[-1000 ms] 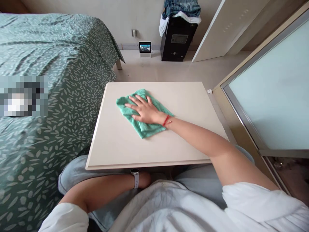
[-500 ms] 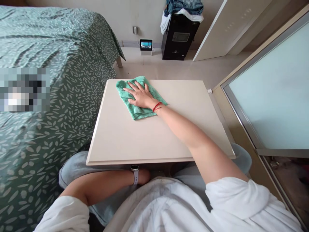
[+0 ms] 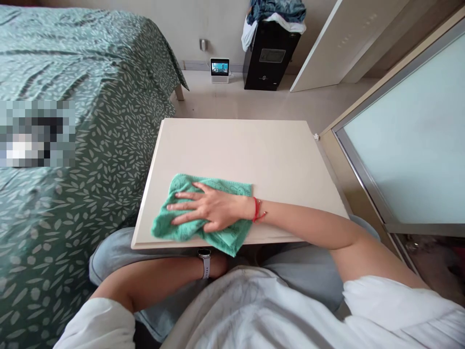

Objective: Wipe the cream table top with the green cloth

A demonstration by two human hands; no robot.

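My right hand (image 3: 210, 207) lies flat with its fingers spread on a green cloth (image 3: 228, 237), pressing it against the cream tabletop (image 3: 236, 145). The cloth is near the table's front left, and one corner hangs past the front edge. A red string bracelet (image 3: 256, 209) circles my right wrist. Low in my lap, just before the table's front edge, rests my left hand (image 3: 218, 265), with a pale-strapped watch (image 3: 206, 264) on its wrist. The fingers of my left hand are hidden.
A bed with a green leaf-patterned cover (image 3: 109, 106) stands close on the left. Beyond the table are a small screen (image 3: 220, 69) and a black cabinet (image 3: 267, 58) topped with clothes (image 3: 278, 9). A frosted sliding panel (image 3: 410, 135) borders the right.
My right hand and the cloth under it have moved from the table's far left part toward me, to the front edge. The left arm is nearly still.
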